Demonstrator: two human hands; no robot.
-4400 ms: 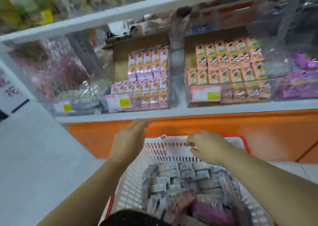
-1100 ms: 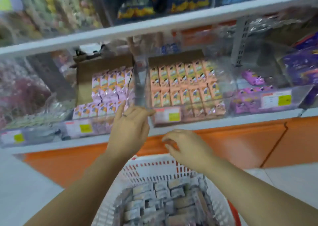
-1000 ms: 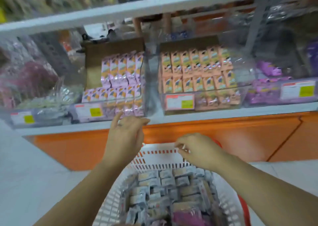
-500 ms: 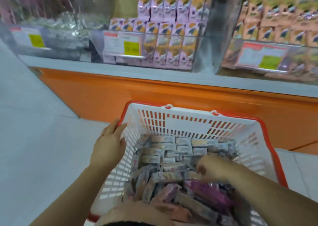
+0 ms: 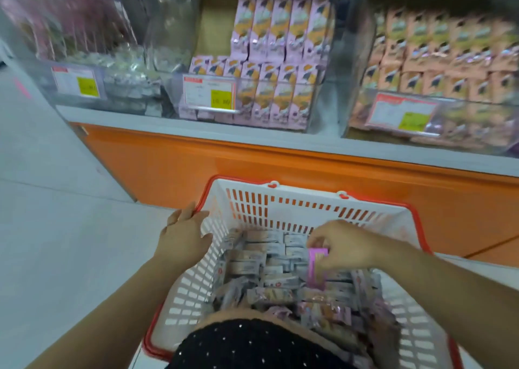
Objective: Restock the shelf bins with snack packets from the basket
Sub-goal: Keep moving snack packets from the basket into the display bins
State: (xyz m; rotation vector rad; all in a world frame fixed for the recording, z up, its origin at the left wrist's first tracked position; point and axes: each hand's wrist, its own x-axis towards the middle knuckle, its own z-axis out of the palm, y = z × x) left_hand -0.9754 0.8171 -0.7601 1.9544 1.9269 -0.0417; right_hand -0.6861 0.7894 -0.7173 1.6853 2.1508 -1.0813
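On the left of the grey shelf ledge (image 5: pixel 252 136), a clear plastic bin (image 5: pixel 84 98) holds silvery wrapped packets (image 5: pixel 126 87) behind a white-and-yellow price label (image 5: pixel 77 82). Below it, the left hand (image 5: pixel 184 235) rests on the left rim of the white slatted plastic basket with a red edge (image 5: pixel 295 200), its fingers straight and holding nothing. The basket stands on the pale floor against the orange shelf base (image 5: pixel 196 166) and is heaped with grey-wrapped snack packets (image 5: pixel 261 264). Above, the middle clear bin (image 5: pixel 323 110) is stacked with lilac packets (image 5: pixel 275 59). Over the heap, a small pink snack packet (image 5: pixel 317 267) stands upright, pinched at its top between the thumb and curled fingers of the right hand (image 5: pixel 345 246). The right-hand bin (image 5: pixel 491 143) holds rows of peach packets (image 5: pixel 449 59).
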